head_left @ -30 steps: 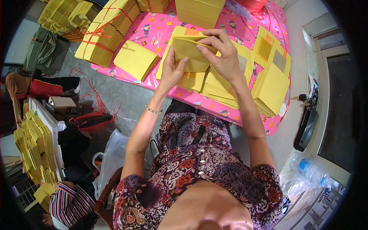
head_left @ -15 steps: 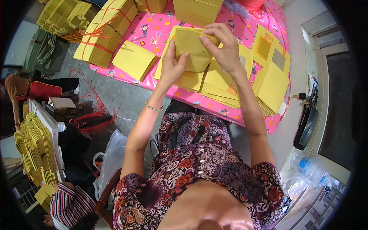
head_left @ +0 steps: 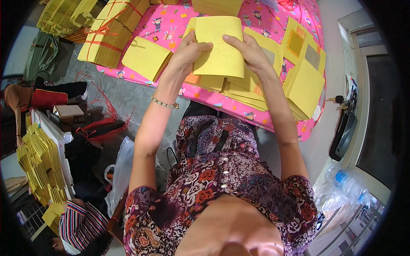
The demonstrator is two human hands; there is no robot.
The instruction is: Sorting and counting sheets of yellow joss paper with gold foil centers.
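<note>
At far left, a heap of yellow paper [head_left: 40, 158] is piled beside a person in a striped top [head_left: 83, 219]. Red string [head_left: 109, 123] lies in a tangle on the grey floor [head_left: 141, 96]. Above it in view, a tall yellow bundle [head_left: 109, 36], bound with red string, stands on the pink tablecloth [head_left: 147, 32]. One folded yellow sheet [head_left: 145, 57] lies just beside the bundle, near the cloth's edge.

The left hand [head_left: 185, 55], a beaded bracelet [head_left: 164, 103] at its wrist, is closed on the left side of a folded yellow paper [head_left: 220, 49] — thumb on the face, fingers mostly hidden behind. This paper is centred between both hands, over other yellow sheets on the table. The right hand [head_left: 253, 53] grips the opposite side likewise — thumb flat on the face.

Further right, a yellow stack [head_left: 305, 89] rests near the table's edge. At far right is a clear plastic bottle [head_left: 348, 183].
</note>
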